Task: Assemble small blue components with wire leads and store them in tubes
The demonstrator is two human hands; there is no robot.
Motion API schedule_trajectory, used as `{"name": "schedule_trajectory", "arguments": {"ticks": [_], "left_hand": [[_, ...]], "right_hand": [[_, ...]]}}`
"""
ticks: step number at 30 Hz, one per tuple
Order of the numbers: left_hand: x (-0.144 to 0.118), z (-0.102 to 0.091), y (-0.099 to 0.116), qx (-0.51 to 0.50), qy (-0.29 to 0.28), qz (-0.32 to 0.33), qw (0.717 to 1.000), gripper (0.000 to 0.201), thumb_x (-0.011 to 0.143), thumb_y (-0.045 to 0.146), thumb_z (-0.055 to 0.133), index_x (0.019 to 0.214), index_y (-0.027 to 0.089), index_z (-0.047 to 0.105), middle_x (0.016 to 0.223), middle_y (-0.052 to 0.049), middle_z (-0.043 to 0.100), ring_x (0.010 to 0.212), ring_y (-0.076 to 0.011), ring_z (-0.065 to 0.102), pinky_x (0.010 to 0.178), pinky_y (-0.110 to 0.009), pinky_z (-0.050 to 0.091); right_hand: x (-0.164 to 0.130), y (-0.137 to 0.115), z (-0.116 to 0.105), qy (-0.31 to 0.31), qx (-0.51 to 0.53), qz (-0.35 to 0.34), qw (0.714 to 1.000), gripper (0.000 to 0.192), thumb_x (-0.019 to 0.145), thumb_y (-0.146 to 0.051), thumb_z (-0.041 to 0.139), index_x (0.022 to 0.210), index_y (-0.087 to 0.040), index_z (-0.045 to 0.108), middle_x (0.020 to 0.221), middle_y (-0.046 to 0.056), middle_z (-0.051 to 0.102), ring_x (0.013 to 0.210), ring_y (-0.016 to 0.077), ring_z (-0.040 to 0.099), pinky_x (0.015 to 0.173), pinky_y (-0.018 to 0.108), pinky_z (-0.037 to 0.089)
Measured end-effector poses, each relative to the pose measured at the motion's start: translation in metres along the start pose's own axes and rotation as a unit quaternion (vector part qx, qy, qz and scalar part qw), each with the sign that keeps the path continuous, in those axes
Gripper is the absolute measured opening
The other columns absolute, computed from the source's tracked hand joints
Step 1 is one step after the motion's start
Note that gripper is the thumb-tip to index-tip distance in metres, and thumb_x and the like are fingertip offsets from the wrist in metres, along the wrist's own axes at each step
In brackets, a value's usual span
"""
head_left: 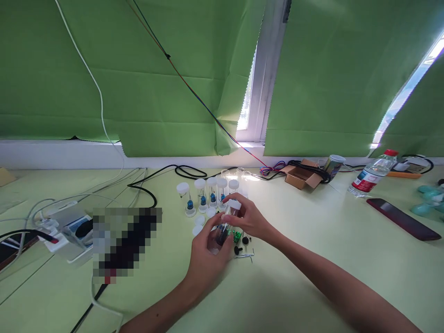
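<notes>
Head view is showing the left hand (208, 252) gripping a clear vial (225, 226), its long axis tilting toward one o'clock, while the right hand (248, 217) is pinching its white cap (234, 204) above the table (312, 259).
</notes>
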State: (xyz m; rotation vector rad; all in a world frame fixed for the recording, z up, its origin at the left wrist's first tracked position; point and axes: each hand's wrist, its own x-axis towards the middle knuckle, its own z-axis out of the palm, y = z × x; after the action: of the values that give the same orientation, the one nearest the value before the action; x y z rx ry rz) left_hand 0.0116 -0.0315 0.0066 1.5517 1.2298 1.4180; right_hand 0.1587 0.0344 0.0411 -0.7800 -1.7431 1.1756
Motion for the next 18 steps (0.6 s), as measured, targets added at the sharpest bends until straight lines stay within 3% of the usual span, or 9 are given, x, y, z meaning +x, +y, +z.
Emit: {"name": "schedule_trajectory", "arguments": {"ticks": [6,18], "left_hand": [[0.0009,0.0009,0.0019,-0.001,0.011,-0.012,1.000,0.046,0.083,0.037,0.062,0.125,0.020,0.053,0.110,-0.010,0.068,0.079,-0.0177,0.068,0.059,-0.026,0.056],[-0.0007,0.0012,-0.0028,0.013,-0.006,-0.020,1.000,0.044,0.085,0.034,0.061,0.126,0.022,0.051,0.111,-0.008,0.066,0.086,-0.0184,0.068,0.071,-0.030,0.057]], "right_hand": [[0.0008,0.0024,0.0052,0.007,0.019,0.002,1.000,0.043,0.072,-0.043,0.074,0.102,-0.020,0.056,0.068,-0.006,0.044,0.055,0.0078,0.034,0.049,0.021,0.031],[0.0000,0.0022,0.0041,0.021,-0.025,0.010,0.999,0.032,0.081,-0.048,0.064,0.092,-0.019,0.055,0.071,-0.004,0.050,0.060,0.0098,0.043,0.052,0.022,0.036]]}}
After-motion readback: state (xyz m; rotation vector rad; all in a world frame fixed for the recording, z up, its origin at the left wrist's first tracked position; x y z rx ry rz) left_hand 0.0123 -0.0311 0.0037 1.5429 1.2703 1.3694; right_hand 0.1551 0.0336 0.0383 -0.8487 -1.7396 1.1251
